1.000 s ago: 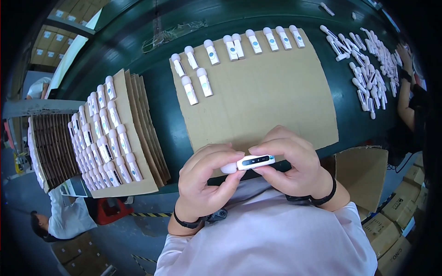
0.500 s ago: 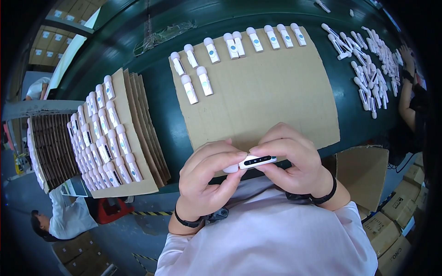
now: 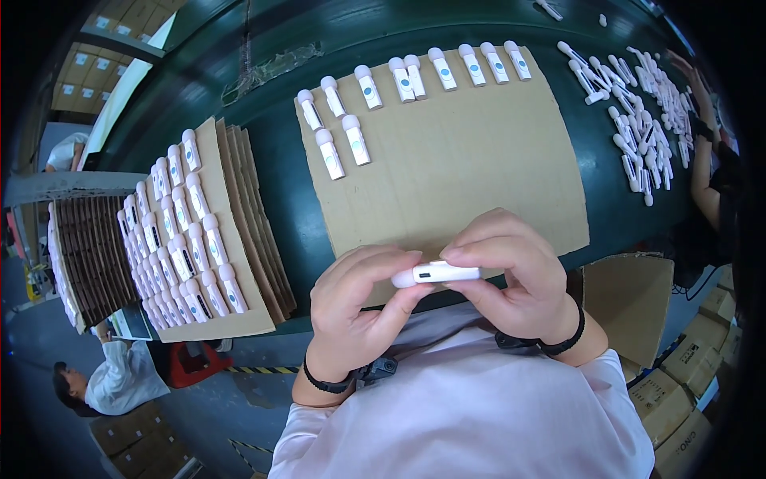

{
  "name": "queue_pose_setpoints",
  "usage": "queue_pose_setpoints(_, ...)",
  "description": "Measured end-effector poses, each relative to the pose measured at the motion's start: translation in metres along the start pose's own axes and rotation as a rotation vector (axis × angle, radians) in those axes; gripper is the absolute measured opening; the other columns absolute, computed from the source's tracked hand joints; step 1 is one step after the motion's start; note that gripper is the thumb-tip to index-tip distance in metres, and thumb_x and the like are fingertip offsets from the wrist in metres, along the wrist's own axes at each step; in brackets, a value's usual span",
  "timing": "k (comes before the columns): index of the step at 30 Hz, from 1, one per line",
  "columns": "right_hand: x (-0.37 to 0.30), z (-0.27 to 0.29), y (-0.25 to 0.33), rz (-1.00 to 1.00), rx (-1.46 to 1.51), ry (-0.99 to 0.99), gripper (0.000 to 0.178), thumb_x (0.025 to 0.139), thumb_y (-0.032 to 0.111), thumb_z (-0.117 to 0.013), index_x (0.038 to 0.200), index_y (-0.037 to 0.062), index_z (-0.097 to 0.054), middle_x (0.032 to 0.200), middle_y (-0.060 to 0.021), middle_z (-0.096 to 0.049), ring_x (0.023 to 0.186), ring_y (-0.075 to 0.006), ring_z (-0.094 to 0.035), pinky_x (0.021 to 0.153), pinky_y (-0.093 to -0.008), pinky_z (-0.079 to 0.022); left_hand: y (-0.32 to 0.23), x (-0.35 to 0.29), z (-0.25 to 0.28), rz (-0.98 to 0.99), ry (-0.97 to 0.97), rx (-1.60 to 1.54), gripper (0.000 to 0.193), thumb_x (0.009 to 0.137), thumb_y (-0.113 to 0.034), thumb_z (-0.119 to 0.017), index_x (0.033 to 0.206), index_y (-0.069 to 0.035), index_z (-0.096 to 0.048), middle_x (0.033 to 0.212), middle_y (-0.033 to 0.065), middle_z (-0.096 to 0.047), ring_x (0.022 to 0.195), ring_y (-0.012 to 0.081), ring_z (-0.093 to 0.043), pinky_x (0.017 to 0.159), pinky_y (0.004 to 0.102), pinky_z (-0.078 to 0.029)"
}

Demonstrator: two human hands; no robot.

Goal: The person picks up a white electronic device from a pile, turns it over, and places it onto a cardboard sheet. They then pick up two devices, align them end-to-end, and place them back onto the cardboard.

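Observation:
Between both hands, close to my body, a small white wand massager [image 3: 447, 273] lies nearly level, its rounded pale head toward the left. One narrow side with a small dark slot faces up. My left hand [image 3: 359, 299] pinches the head end with thumb and fingers. My right hand [image 3: 519, 275] grips the other end the same way. Just beyond the hands is a flat cardboard sheet [image 3: 463, 168]. Similar massagers [image 3: 402, 78] are laid along its far edge, and two more lie below them at the left.
Left of the sheet, stacked cardboard layers [image 3: 257, 231] carry rows of massagers. A loose pile of them [image 3: 642, 144] covers the green table's right side, beside another person's arm [image 3: 702, 160]. An open carton [image 3: 626, 307] stands at my right. Another person [image 3: 124, 379] is at the far left.
The massager has been turned about its length: the black strip that faced up is out of sight, and a side with a slot shows instead. Both hands stay in place.

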State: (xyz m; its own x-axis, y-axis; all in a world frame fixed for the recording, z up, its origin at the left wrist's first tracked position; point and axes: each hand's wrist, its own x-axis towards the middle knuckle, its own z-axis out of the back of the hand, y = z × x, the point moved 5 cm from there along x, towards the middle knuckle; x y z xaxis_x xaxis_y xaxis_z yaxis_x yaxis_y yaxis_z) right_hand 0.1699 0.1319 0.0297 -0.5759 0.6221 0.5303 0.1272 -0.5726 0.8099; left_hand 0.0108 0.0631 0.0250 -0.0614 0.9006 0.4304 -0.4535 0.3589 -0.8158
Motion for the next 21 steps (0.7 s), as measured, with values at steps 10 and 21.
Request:
queue_pose_setpoints(10,0.019,-0.014,0.010,0.097,-0.129,0.128,0.027,0.076,-0.003,-0.072,0.101,0.0038,-0.064,0.094,-0.0089,-0.066,0.079,-0.0242,-0.063,0.068,-0.0328,-0.049,0.017,0.000,-0.001,0.021,0.004,-0.007,0.029,0.069,-0.001,-0.075,0.096,-0.001,-0.065,0.098,0.0144,-0.068,0.088,0.0305,-0.066,0.075,0.0378,-0.052)
queue_pose_setpoints(21,0.073,-0.013,-0.042,0.039,-0.473,0.369,0.020,0.080,0.002,-0.068,0.099,0.0019,-0.063,0.096,-0.0109,-0.065,0.089,-0.0311,-0.063,0.077,-0.0376,-0.051,0.044,-0.002,0.020,0.086,0.030,0.310,0.031,0.072,-0.012,-0.078,0.099,-0.002,-0.065,0.102,0.0120,-0.065,0.093,0.0329,-0.062,0.081,0.0393,-0.050)
